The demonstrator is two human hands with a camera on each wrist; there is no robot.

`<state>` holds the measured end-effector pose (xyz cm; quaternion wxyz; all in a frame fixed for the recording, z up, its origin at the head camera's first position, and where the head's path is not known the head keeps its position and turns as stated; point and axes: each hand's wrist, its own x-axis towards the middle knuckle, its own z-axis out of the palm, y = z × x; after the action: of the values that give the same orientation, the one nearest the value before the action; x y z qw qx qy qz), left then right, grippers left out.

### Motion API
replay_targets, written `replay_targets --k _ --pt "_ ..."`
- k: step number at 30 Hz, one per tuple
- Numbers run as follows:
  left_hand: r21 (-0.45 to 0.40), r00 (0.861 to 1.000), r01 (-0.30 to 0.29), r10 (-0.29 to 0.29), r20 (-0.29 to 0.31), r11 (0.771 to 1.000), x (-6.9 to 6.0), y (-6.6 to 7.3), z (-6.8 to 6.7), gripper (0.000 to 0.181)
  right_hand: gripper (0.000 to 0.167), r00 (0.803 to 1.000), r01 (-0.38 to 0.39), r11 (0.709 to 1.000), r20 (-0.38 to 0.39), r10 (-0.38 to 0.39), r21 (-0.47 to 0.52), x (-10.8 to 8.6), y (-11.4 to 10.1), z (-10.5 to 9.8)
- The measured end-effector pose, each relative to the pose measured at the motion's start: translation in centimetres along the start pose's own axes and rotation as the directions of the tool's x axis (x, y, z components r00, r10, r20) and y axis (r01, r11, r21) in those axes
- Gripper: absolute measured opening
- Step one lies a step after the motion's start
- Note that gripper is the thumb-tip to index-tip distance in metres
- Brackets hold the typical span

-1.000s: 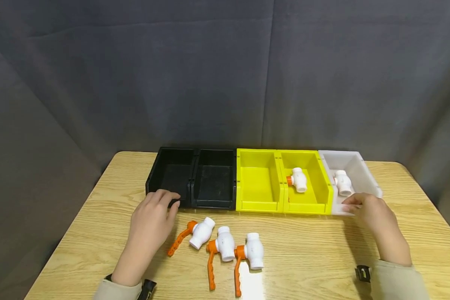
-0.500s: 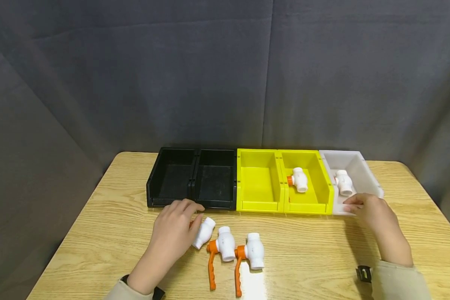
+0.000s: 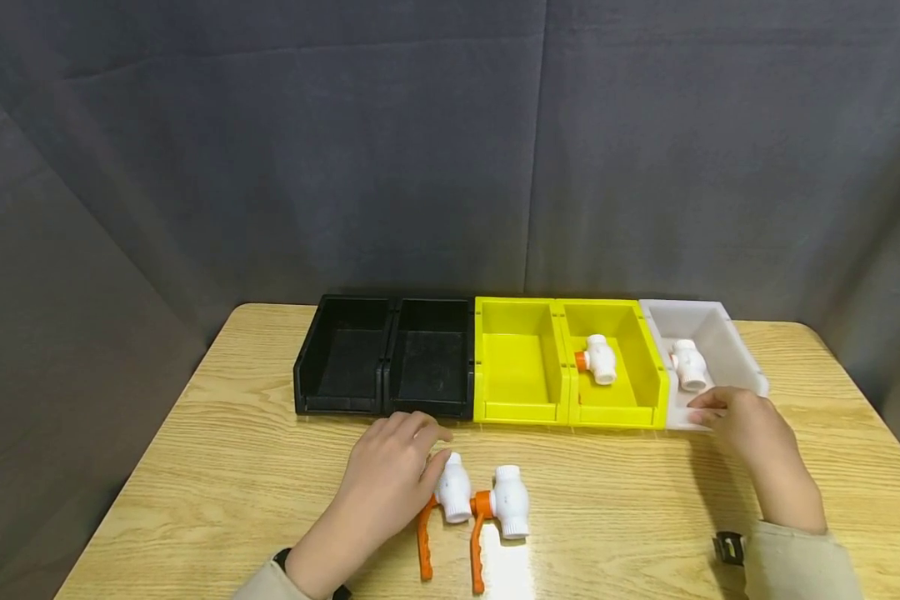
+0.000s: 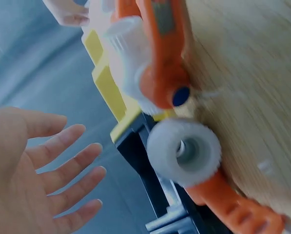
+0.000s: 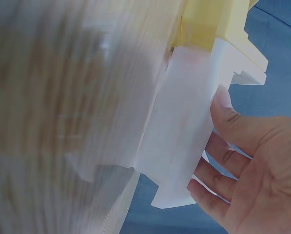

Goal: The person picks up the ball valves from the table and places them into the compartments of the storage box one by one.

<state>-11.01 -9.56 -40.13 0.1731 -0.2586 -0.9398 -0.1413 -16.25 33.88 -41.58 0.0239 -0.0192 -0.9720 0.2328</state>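
My left hand (image 3: 386, 475), its fingers relaxed and holding nothing, hovers over the left end of the loose valves and hides one of them in the head view. Just right of it lie a white valve (image 3: 456, 493) with an orange handle and another like it (image 3: 512, 503). The left wrist view shows spread fingers beside a white valve end (image 4: 160, 153) and a second valve (image 4: 130, 63). At the white bin (image 3: 735, 350), my right hand (image 3: 753, 437) has its fingertips at the low front rim, with the thumb touching the edge (image 5: 206, 102).
Two black bins (image 3: 384, 392) and two yellow bins (image 3: 521, 412) stand in a row left of the white one. One valve (image 3: 602, 360) lies in the right yellow bin, another (image 3: 690, 367) in the white bin. A grey curtain (image 3: 420, 150) hangs behind the table (image 3: 217, 467).
My left hand has moved right and toward me from the left black bin's front, over the leftmost valve, to the middle one. My right hand and the valves have stayed put.
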Motion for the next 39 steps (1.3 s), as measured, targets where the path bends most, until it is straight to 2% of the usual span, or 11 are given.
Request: replay_targets --k 15,24,29,39 --pt "-0.058 0.991 -0.11 0.114 0.074 0.992 0.9 3.1 1.0 0.013 0.011 1.0 0.022 1.0 -0.009 -0.022 -0.006 -0.2 -0.2 0.0" --pt "-0.066 0.971 -0.199 0.205 0.119 0.978 0.9 4.3 2.1 0.016 0.01 0.999 0.031 0.999 -0.014 -0.031 -0.005 -0.2 -0.2 0.0" --pt "-0.088 0.959 -0.228 0.239 0.154 0.97 0.7 4.8 2.8 0.018 0.01 0.999 0.029 1.0 -0.013 -0.029 -0.006 -0.2 -0.2 0.1" --pt "-0.098 0.944 -0.28 0.292 0.153 0.955 0.6 5.5 3.7 0.023 0.01 0.999 0.034 0.999 -0.02 -0.034 -0.006 -0.2 -0.1 0.1"
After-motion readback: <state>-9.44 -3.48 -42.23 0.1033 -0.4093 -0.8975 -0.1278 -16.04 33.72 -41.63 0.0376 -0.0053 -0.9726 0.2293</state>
